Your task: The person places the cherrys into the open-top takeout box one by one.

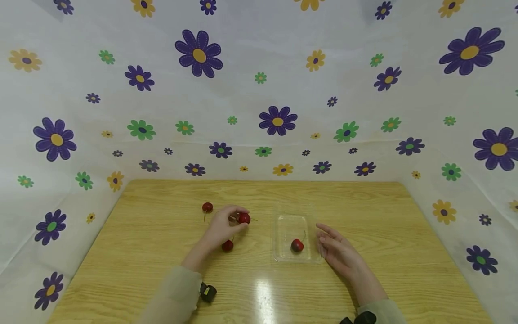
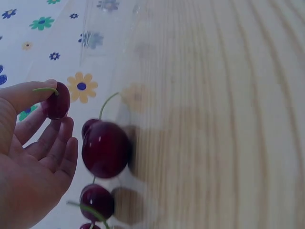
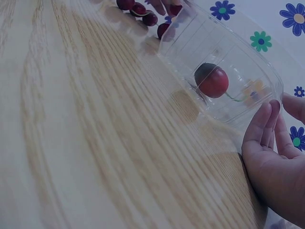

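My left hand (image 1: 220,227) pinches a dark red cherry (image 2: 58,101) with a green stem between thumb and fingers, left of a clear plastic box (image 1: 276,238). A single red cherry (image 1: 297,245), darker on one side, lies inside the box with its stem up. Beside the box's right wall is my right hand (image 1: 340,252), its fingertips right at the wall and its fingers loosely extended. Under the left wrist lies another cherry (image 1: 227,245), partly covered by the arm. Behind the left hand sits one more cherry (image 1: 207,207).
The light wooden table (image 1: 162,283) carries everything. A white cloth with printed flowers (image 1: 243,94) rises behind it and along both sides. In the left wrist view, several loose cherries, among them a large near one (image 2: 106,149), line up close to the hand.
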Motion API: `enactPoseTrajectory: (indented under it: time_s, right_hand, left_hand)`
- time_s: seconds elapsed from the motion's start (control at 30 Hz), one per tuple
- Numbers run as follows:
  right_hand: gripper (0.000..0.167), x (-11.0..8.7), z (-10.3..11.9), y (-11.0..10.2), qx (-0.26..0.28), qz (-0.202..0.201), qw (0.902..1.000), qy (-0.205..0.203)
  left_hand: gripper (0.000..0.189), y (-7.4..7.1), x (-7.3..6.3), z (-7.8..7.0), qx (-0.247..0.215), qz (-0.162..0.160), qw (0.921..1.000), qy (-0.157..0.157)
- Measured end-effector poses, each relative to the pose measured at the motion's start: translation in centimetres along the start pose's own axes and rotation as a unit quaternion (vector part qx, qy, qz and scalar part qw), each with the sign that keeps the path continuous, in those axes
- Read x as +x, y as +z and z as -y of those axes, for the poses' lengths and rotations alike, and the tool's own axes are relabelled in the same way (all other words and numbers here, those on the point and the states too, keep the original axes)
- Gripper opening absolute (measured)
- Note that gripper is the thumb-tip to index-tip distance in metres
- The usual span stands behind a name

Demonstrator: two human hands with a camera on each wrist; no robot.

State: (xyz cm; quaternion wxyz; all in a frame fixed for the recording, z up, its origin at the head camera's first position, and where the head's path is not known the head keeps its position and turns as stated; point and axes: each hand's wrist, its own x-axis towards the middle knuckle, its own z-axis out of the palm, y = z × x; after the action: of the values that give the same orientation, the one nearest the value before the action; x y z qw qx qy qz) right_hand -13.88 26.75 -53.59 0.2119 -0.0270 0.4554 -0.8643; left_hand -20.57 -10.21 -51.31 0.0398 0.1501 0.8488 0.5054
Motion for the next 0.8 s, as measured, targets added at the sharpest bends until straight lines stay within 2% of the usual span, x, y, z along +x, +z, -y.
enactPoseTrajectory:
  time_s: [0.33, 0.8]
  right_hand:
    - [0.043, -0.2, 0.0, 0.0, -0.011, -0.004, 0.9999, 0.002]
    - [0.044, -0.2, -0.1, 0.0, -0.005, -0.003, 1.0, 0.001]
  left_hand:
    - [0.032, 1.7, 0.5, -1.7, 0.021, 0.023, 0.9992, 0.025]
    - [0.03, 3.7, 1.4, -3.2, 0.031, 0.049, 0.9963, 0.064]
